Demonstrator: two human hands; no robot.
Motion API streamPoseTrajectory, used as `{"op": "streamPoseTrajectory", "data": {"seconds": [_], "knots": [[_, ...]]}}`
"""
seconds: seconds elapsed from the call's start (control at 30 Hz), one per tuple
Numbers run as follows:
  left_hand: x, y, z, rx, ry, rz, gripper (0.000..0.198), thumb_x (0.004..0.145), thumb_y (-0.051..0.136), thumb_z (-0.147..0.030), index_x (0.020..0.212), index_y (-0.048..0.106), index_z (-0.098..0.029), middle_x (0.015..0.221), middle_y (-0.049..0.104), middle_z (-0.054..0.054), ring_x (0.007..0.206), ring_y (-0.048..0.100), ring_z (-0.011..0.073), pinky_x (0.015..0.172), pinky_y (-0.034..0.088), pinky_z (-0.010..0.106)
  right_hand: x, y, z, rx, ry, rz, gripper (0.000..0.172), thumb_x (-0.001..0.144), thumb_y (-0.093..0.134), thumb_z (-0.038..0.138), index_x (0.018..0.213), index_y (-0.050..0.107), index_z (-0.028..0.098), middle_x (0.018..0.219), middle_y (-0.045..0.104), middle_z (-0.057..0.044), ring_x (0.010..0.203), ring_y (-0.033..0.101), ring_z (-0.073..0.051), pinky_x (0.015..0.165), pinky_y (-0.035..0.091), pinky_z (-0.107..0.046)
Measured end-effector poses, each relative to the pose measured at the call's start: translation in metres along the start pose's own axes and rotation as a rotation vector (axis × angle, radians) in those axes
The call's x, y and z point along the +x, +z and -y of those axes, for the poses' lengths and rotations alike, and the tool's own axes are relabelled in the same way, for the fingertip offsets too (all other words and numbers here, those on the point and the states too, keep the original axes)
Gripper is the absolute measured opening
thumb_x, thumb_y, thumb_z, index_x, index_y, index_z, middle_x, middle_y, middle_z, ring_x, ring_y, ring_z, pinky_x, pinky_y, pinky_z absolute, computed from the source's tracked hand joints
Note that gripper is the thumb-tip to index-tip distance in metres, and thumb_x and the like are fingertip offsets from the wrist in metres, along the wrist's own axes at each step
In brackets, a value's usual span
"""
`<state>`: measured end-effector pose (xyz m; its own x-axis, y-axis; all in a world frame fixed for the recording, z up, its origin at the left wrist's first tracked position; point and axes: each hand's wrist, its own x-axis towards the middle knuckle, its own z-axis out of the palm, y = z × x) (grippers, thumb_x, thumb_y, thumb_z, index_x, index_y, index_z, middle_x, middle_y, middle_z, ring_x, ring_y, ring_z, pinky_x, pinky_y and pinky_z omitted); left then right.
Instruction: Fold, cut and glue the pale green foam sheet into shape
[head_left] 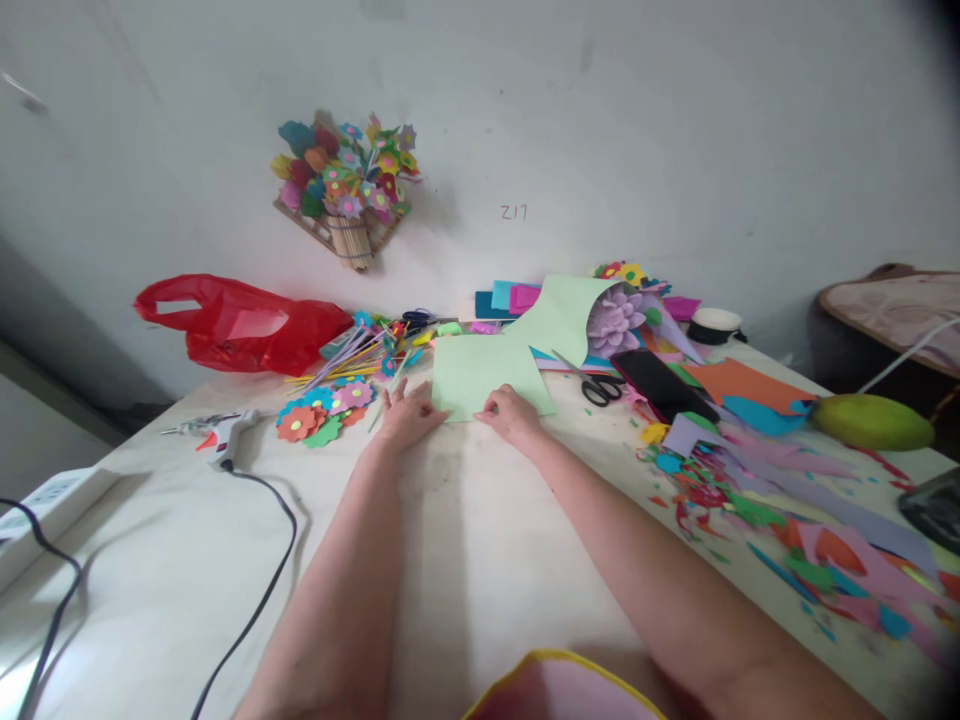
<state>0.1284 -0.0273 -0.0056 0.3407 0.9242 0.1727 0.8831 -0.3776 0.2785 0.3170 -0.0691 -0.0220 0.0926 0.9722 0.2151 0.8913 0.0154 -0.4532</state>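
A light green craft sheet (pixel 480 372) lies on the table before me. At its near left corner, my left hand (pixel 409 415) has thumb and forefinger closed on the edge, the other fingers spread. My right hand (pixel 511 415) pinches the near edge, its fingers curled. Behind, a larger curled light green sheet (pixel 559 315) partly covers a purple foam flower (pixel 615 320). Black-handled scissors (pixel 600 388) lie right of the sheet. To the left are layered foam flowers (pixel 322 410), and a thin pale green stick (pixel 381 400) is beside my left hand.
A glue gun (pixel 232 435) with a trailing black cord and a power strip (pixel 56 515) are at left. Behind sits a red plastic bag (pixel 247 325). On the right are a phone (pixel 664 385), colourful scraps (pixel 750 510), a tape roll (pixel 714 325) and a green mango-like fruit (pixel 874 422).
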Motion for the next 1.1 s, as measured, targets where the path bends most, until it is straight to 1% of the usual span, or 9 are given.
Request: {"op": "streamPoseTrajectory", "data": {"seconds": [0.23,0.5,0.73,0.87,0.93,1.0,1.07,1.1], "knots": [[0.002,0.0,0.008,-0.017,-0.008,-0.01,0.027,0.065,0.053,-0.05,0.059,0.058,-0.024,0.13,0.041,-0.005,0.128,0.012,0.0276,0.101,-0.003,0.051,-0.002,-0.002,0.002,0.006,0.003,-0.008,0.018,0.07,0.059,0.039,0.07,0.059,0.02,0.088,0.052,0.0,0.063,0.049,-0.008,0.052,0.029,-0.021],[-0.001,0.0,0.008,-0.02,0.027,-0.014,0.029,0.067,0.05,-0.049,0.058,0.057,-0.023,0.125,0.047,-0.006,0.127,0.018,0.0239,0.103,0.004,0.046,-0.002,-0.002,0.001,-0.004,-0.003,-0.004,0.02,0.071,0.058,0.04,0.071,0.059,0.021,0.088,0.052,0.0,0.064,0.049,-0.008,0.053,0.031,-0.021],[-0.002,0.002,0.012,-0.023,0.001,-0.024,0.033,0.067,0.049,-0.052,0.055,0.055,-0.022,0.124,0.048,-0.006,0.125,0.02,0.0256,0.103,0.006,0.047,-0.002,-0.001,0.003,-0.022,-0.006,-0.014,0.02,0.071,0.058,0.041,0.071,0.059,0.02,0.088,0.051,-0.001,0.062,0.048,-0.008,0.052,0.029,-0.022],[-0.001,0.004,0.017,-0.012,-0.049,-0.087,0.033,0.067,0.049,-0.052,0.057,0.054,-0.021,0.125,0.047,-0.002,0.125,0.021,0.0271,0.102,0.01,0.048,-0.003,-0.002,0.004,-0.024,-0.004,-0.012,0.021,0.071,0.058,0.041,0.071,0.059,0.02,0.088,0.051,-0.001,0.062,0.048,-0.008,0.051,0.028,-0.022],[-0.001,0.003,0.017,0.0,-0.09,-0.151,0.028,0.069,0.048,-0.049,0.062,0.055,-0.022,0.126,0.046,-0.001,0.126,0.02,0.0262,0.102,0.009,0.048,-0.003,-0.003,0.005,-0.025,-0.002,-0.012,0.021,0.071,0.057,0.041,0.071,0.059,0.02,0.088,0.052,-0.001,0.061,0.048,-0.008,0.05,0.028,-0.022],[-0.002,0.002,0.012,0.018,-0.116,-0.225,0.024,0.071,0.046,-0.046,0.071,0.055,-0.024,0.126,0.046,0.0,0.127,0.018,0.0246,0.103,0.006,0.047,-0.004,-0.003,0.005,-0.028,-0.003,-0.012,0.02,0.071,0.057,0.041,0.071,0.059,0.02,0.088,0.052,-0.001,0.061,0.048,-0.008,0.05,0.028,-0.022],[-0.002,0.002,0.002,0.037,-0.081,-0.285,0.024,0.073,0.046,-0.044,0.083,0.055,-0.024,0.129,0.042,0.001,0.129,0.013,0.0237,0.104,0.002,0.046,-0.003,-0.003,0.005,-0.034,-0.004,-0.012,0.021,0.071,0.057,0.041,0.071,0.059,0.021,0.088,0.052,-0.001,0.061,0.048,-0.008,0.05,0.028,-0.022],[-0.002,0.002,-0.004,0.045,-0.025,-0.296,0.027,0.073,0.046,-0.044,0.089,0.054,-0.024,0.131,0.04,0.002,0.129,0.01,0.0232,0.104,0.0,0.045,-0.003,-0.002,0.005,-0.038,-0.004,-0.016,0.021,0.071,0.057,0.042,0.071,0.059,0.021,0.087,0.052,-0.001,0.061,0.048,-0.008,0.05,0.028,-0.022]]}}
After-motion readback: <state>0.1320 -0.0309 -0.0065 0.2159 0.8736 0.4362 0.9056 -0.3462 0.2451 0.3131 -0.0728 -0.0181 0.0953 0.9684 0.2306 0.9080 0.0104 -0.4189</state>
